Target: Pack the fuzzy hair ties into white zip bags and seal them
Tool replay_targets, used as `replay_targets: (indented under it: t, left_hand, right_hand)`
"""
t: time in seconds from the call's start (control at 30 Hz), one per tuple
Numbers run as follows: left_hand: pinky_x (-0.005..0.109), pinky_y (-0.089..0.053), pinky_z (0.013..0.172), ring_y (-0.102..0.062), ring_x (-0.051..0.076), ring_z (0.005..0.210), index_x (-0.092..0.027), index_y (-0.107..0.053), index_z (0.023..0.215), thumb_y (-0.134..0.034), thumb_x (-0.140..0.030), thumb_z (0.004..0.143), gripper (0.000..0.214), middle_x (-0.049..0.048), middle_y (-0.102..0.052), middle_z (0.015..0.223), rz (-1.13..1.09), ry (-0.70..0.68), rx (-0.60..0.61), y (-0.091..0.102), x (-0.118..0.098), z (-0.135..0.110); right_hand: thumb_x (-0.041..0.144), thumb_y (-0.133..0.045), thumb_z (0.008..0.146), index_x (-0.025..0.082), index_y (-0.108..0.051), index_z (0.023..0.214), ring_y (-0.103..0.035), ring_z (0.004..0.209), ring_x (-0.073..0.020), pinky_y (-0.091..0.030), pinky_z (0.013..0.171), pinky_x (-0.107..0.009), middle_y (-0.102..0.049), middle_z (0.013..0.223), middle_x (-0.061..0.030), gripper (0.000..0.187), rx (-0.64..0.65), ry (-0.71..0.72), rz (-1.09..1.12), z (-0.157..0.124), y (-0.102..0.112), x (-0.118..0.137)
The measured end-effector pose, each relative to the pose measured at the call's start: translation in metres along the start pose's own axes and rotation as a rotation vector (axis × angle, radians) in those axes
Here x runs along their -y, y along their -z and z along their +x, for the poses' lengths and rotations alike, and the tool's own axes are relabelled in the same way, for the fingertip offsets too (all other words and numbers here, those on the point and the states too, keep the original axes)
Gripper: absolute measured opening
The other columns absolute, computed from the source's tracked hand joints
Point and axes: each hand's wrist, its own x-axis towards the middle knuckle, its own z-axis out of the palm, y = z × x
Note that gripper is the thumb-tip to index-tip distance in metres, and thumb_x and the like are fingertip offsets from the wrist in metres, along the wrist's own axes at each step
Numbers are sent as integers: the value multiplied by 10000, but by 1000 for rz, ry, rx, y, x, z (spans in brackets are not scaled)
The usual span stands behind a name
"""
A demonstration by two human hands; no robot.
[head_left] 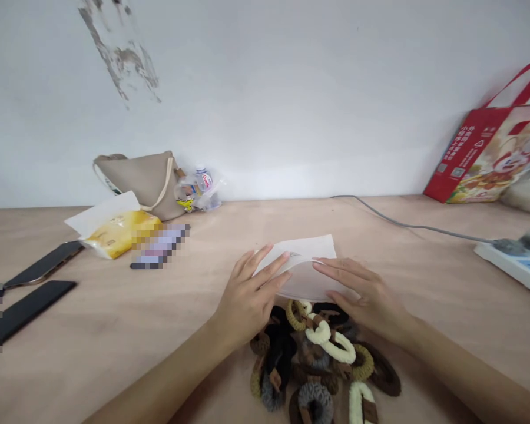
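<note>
A frosted, translucent plastic bag point(311, 282) lies on the table, with its white flap point(315, 244) pointing toward the wall. My left hand point(251, 288) rests on the bag's left side, fingers stretched out and spread. On the right side, my right hand point(366, 294) has its fingertips at the curved edge below the flap and its thumb apart, lower on the bag. Both hands are open against the plastic. Just in front of the bag is a pile of fuzzy hair ties point(318, 353) in black, brown, grey, tan and cream. Whether anything is inside the bag I cannot tell.
At the left are a yellow tissue pack point(121, 232), phones point(44, 265), a beige bag point(136, 179) and a clear plastic bag with a bottle point(203, 188). To the right stand a red shopping bag point(490, 153) and a white power strip point(516, 262) with a grey cable point(406, 224).
</note>
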Motion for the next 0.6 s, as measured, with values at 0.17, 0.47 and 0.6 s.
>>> replay_targets:
  t: [0.17,0.47,0.6]
  left_hand:
    - [478,-257,1090,-295,264,1361,-182,-513,1268,-409,-26,810,495,46,-523,1351,-1,130,141,-2,-3,-2]
    - [536,-230,1099,-184,271,1398,-173,-407,1363,-385,3,718,669,41,-393,1447,-109,294,350,-2,-5,5]
    - [527,-237,1101,-165,262,1404,-174,-391,1371,-358,26,713,689,41,-365,1465,-128,297,346,1,-3,3]
  right_hand:
    - [77,-484,807,301,-395,1367,-532,1156,-204,-438,967,-420,-561,1302,-23,610,61,-2,-47,3,1,2]
    - [85,-449,836,269,-459,1319,-496,1180,-252,-440,932,-492,-489,1367,-65,517,91,-67,-128,5,-1,-7]
    - [180,-475,879,270,-524,1232,-482,1198,-235,-441,956,-455,-470,1373,-73,368,25,-57,-107,2,11,-6]
